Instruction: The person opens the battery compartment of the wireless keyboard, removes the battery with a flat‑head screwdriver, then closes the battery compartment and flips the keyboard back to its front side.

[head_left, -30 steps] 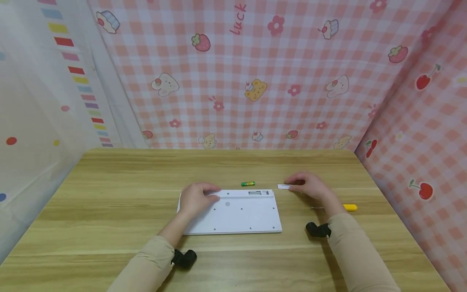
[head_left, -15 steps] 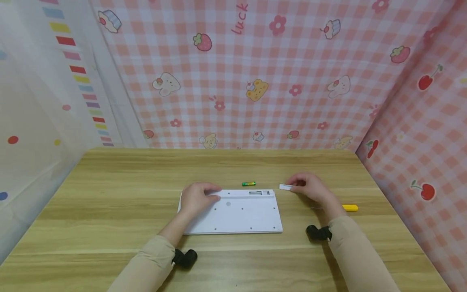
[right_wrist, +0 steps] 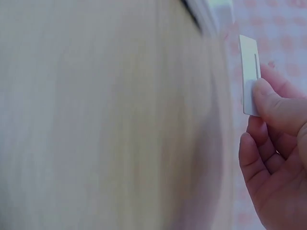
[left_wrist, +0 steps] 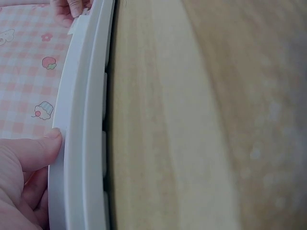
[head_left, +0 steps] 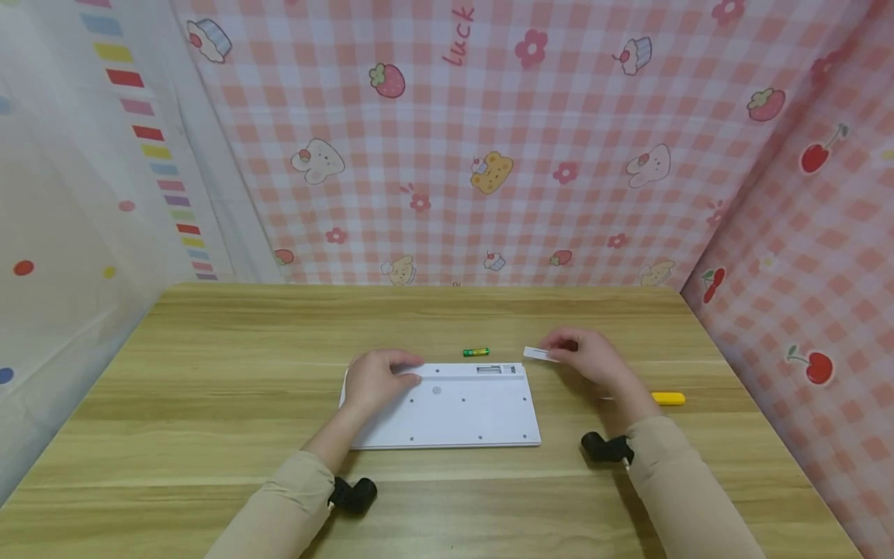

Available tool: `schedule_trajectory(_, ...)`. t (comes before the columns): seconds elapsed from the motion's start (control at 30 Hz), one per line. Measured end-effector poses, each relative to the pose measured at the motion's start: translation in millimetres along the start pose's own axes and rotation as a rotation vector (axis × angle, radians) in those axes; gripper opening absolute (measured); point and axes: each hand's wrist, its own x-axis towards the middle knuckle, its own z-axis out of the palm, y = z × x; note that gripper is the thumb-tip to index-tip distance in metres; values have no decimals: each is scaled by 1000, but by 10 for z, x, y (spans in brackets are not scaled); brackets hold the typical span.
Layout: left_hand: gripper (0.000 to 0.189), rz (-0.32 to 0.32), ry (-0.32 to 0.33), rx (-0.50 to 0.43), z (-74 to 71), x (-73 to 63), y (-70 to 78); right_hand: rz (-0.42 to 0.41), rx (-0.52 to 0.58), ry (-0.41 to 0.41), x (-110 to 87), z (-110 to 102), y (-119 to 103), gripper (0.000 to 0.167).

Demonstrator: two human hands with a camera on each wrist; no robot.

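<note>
A white keyboard lies face down on the table, its battery compartment uncovered at the far right corner. What the compartment contains is too small to tell. My left hand grips the keyboard's far edge toward the left; the left wrist view has the thumb on that edge and the fingers partly hidden behind. Just off the far right corner, my right hand pinches a small white battery cover between thumb and fingers, above the table. A green battery lies just beyond the keyboard's far edge.
A screwdriver with a yellow handle lies right of the keyboard, its shaft partly behind my right wrist. The wooden table meets a pink checked cloth at the back, with more cloth at both sides.
Over the last half second my right hand has moved a little left with the battery cover, closer to the keyboard's corner. My left hand and the keyboard have stayed put.
</note>
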Motion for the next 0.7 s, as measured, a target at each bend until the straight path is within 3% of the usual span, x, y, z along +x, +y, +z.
schedule_trajectory(0.37,23,-3,-6,1,-18,-3,7,-143,40,-74,103,212,-398,13)
schedule_trajectory(0.7,22,-1,-8,-7,-24,-3,12,-137,47,-124,127,365,-500,14)
